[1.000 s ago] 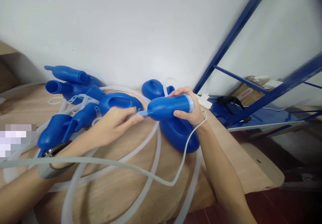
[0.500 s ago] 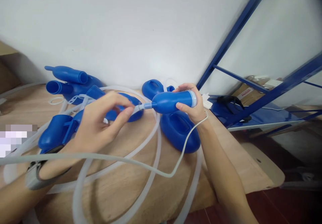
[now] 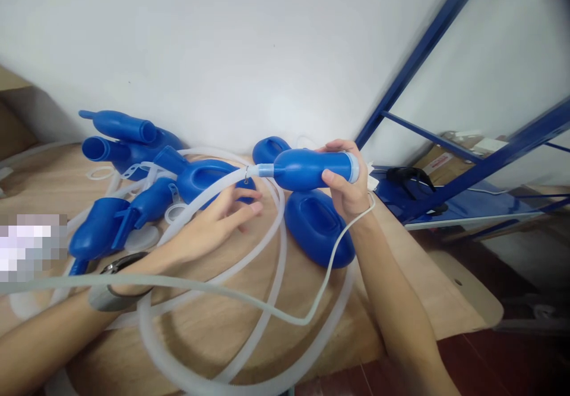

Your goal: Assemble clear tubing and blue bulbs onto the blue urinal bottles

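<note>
My right hand [image 3: 347,176] wraps around the wide end of a blue plastic bottle-shaped funnel [image 3: 300,169], which lies level above the table with a translucent ring [image 3: 353,167] at that end. Its narrow tip joins a translucent hose [image 3: 214,189], and a small metal clip [image 3: 246,174] sits near the joint. Just below the hose is my left hand [image 3: 227,215], open, with fingers spread and nothing held; whether it touches the hose I cannot tell. Beneath the funnel, a blue plastic container [image 3: 318,228] with a moulded grip lies on the table.
More blue containers and funnels [image 3: 127,146] pile up at the left, by the wall. White rings [image 3: 176,212] and a round lid [image 3: 141,238] lie among them. Hose loops spread over the wooden table [image 3: 320,348]. A pale cable [image 3: 214,288] crosses in front; a blue metal rack [image 3: 418,57] stands right.
My left hand has let go near the hose joint and dropped below it, fingers opening. The funnel in my right hand has risen slightly and shifted right.
</note>
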Demonstrator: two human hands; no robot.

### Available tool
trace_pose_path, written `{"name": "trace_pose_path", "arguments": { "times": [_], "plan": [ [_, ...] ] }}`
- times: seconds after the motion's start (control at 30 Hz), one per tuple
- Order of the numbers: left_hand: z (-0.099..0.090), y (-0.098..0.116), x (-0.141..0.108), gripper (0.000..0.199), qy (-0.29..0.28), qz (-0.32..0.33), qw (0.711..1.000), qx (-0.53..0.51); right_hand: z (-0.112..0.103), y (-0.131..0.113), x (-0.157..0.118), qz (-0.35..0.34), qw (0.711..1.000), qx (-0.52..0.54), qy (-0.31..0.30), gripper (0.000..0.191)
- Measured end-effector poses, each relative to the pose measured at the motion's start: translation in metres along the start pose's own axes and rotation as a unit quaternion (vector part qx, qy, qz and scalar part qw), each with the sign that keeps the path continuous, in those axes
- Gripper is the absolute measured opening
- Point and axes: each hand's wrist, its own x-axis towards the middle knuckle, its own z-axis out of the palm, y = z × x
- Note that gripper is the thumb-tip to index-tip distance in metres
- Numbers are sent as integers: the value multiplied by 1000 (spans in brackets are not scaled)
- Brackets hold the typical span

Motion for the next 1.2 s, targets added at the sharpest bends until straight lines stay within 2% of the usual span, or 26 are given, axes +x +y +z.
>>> {"name": "trace_pose_path", "arguments": {
  "times": [0.13,0.27,0.4,0.57,0.87,1.07,1.2],
  "plan": [
    [5,-1,-4,47,1,20,997,-73,4,0,-1,9,999,32,5,68],
    [11,-2,-3,48,12,62,990,-122,6,0,-3,16,999,35,-6,68],
    [13,1,-4,49,39,73,991,-108,6,2,-3,10,999,25,-26,66],
    [15,2,-6,43,62,45,994,-83,5,3,-4,-2,999,3,-44,68],
    [9,-3,-7,39,39,93,988,-115,2,7,-5,-12,999,0,-45,69],
    [11,2,-2,53,50,108,968,-221,-6,10,-5,-93,991,-29,-87,58],
    [12,8,0,47,118,106,950,-270,-2,-4,-7,-133,980,-98,-114,53]
  ]
}}
